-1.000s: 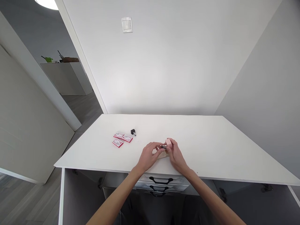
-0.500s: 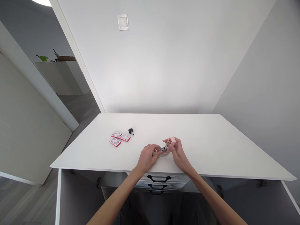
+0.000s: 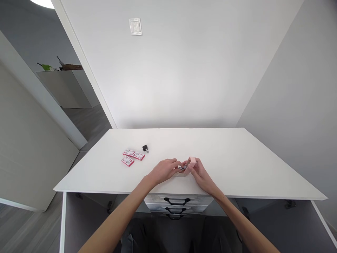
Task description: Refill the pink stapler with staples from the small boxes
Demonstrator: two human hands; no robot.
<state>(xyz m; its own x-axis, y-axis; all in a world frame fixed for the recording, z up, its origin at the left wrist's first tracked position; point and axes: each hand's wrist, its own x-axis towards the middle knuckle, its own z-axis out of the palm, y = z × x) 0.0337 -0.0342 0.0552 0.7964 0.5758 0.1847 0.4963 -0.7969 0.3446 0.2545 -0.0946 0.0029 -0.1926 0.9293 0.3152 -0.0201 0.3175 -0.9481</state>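
Both my hands meet over the front middle of the white desk [image 3: 237, 165]. My right hand [image 3: 198, 173] is closed round a small pink stapler [image 3: 191, 161], whose top is tilted up. My left hand [image 3: 164, 169] pinches at the metal part [image 3: 182, 168] sticking out of the stapler toward it. What the left fingertips hold is too small to make out. A pale flat piece [image 3: 180, 174] lies on the desk just under the hands.
Three small pink staple boxes [image 3: 133, 157] lie at the left of the desk, with a small black object [image 3: 145, 148] behind them. Drawers with black handles [image 3: 177, 201] sit below the desk's front edge. A wall stands behind and to the right.
The stapler has sunk a little toward the desk. My left hand has closed in on its metal front. The camera has drifted slightly.
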